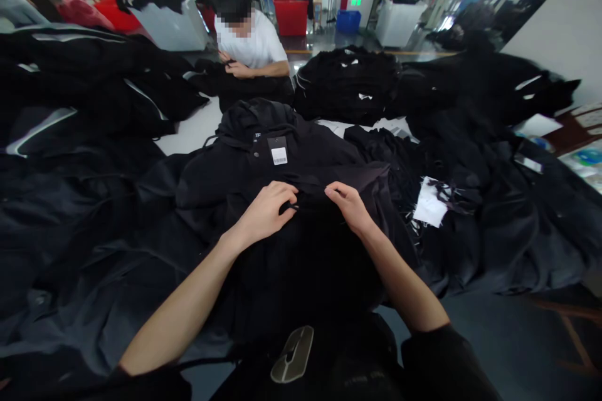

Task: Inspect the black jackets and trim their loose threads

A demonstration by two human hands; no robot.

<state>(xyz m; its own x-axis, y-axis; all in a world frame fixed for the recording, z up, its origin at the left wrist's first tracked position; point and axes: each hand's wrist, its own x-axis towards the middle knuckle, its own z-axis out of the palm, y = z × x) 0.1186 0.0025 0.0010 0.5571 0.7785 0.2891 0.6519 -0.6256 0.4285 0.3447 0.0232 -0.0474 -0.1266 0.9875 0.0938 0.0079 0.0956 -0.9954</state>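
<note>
A black hooded jacket lies in front of me, its hood pointing away. On its chest is a dark hang tag with a white barcode label. My left hand pinches the jacket's dark fabric below the tag, and something small and dark shows between thumb and fingers. To the right, my right hand has its fingers closed on the same fabric, thumb against the fingers. A stretch of cloth lies between both hands. The lower part of the jacket is too dark to make out.
Heaps of black garments lie at left and right. A white cloth scrap rests among threads at right. Across the table, a person in a white shirt handles dark cloth. Red bins and a blue bin stand behind.
</note>
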